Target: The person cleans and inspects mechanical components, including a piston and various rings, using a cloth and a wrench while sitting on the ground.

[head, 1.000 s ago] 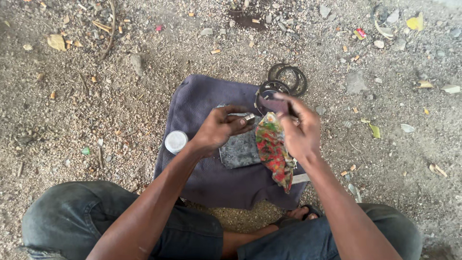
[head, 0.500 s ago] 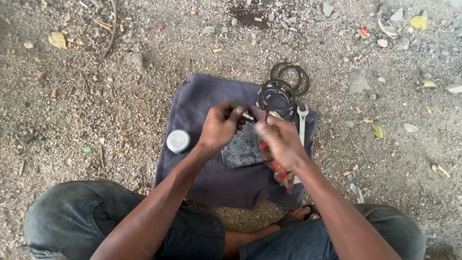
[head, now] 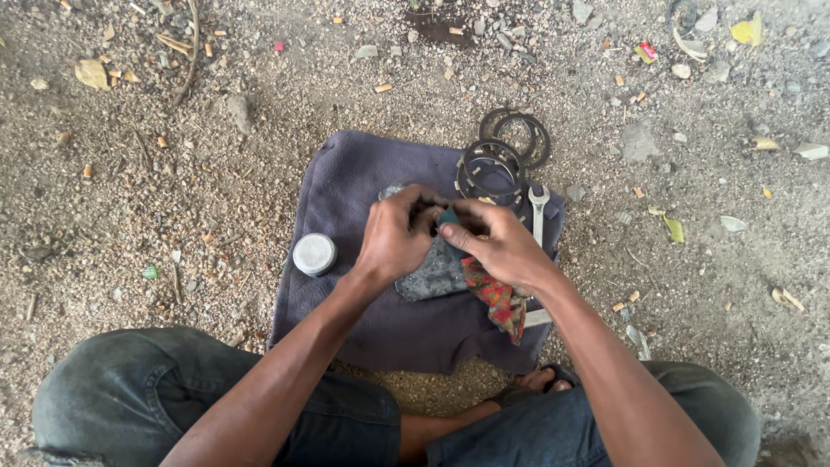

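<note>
grey part [head: 432, 275] under both hands, left hand [head: 396, 238] and right hand [head: 494, 242]

A dark purple cloth [head: 363, 186] lies spread on gravelly ground [head: 173, 225]. On its left part stands a small round tin with a silvery lid [head: 314, 253]. At its far right corner sits a stack of dark metal rings [head: 493, 169], with two more rings [head: 519, 137] just beyond on the gravel. A silvery wrench [head: 538, 212] lies beside the stack. Dry yellow leaves [head: 91, 73] and small stones [head: 640, 140] are scattered around.
</note>
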